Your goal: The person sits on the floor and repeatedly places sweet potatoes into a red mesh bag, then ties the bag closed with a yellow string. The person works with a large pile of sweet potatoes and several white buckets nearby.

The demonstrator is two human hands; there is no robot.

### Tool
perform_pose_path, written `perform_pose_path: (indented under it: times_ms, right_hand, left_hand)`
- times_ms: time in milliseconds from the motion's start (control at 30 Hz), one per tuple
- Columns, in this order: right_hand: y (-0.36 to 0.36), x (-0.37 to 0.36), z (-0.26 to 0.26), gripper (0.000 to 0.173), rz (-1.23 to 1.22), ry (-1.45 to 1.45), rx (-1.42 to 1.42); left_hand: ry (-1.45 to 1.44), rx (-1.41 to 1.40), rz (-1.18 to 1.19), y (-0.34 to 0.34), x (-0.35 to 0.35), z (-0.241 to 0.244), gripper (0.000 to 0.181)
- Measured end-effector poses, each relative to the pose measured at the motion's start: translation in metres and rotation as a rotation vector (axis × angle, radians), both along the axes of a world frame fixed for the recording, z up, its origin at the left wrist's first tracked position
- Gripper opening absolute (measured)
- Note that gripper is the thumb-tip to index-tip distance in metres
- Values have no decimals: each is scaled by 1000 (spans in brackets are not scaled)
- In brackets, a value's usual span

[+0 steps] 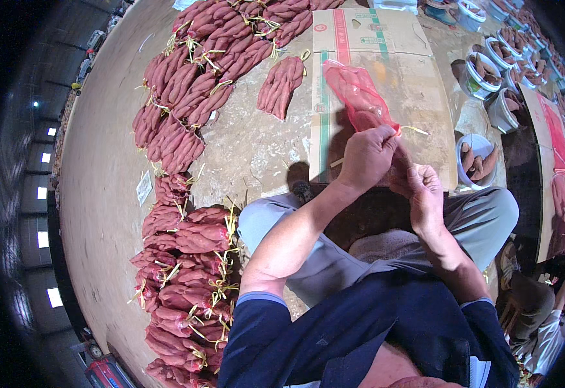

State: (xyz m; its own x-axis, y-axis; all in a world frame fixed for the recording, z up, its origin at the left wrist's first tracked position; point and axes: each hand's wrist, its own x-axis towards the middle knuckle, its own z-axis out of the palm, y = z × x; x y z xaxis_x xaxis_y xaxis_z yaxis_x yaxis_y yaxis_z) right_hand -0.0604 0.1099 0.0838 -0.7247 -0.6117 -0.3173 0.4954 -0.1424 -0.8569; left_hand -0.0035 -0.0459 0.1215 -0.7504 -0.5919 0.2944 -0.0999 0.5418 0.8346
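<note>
A red mesh bag point(353, 87) with sweet potatoes in it lies slantwise on a flattened cardboard box point(408, 92). My left hand point(370, 154) is closed around its gathered near part. My right hand point(423, 191) pinches the darker, drawn-out end of the mesh, just to the right and nearer to my body. What lies inside that end is hidden by my fingers. A pale yellow tie strip point(417, 130) sticks out to the right beside my left hand. Another pale strip point(337, 162) lies on the cardboard at the left.
A tied bag of sweet potatoes point(282, 87) lies left of the cardboard. Many more tied bags point(200, 237) are piled along my left. A white bucket point(487, 180) with sweet potatoes stands at my right, more buckets point(482, 75) beyond. Another person point(537, 310) works at a second cardboard point(547, 194).
</note>
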Motion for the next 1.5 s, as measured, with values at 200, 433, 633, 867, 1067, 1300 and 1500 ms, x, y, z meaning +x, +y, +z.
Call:
perform_pose_path:
  times_ms: [200,433,633,867,1067,1300,1500]
  right_hand:
    - [-5,5,1,18,76,-57,-96]
    - [-49,2,-1,11,63,-110,-198]
    - [-100,-11,-39,10,42,-66,-317]
    - [-123,-17,-56,17,82,436,-11]
    - [-129,-33,-61,25,253,1124,233]
    - [-92,-47,-22,36,679,1470,238]
    - [9,-108,45,32,548,1406,364]
  left_hand:
    - [21,2,-8,1,3,3,13]
    - [109,-5,-26,10,3,2,11]
    - [130,96,-29,14,4,4,12]
    - [158,191,43,14,13,-6,12]
    - [113,206,35,10,15,12,12]
    - [86,305,-37,9,4,2,17]
    - [-36,340,-60,16,6,8,16]
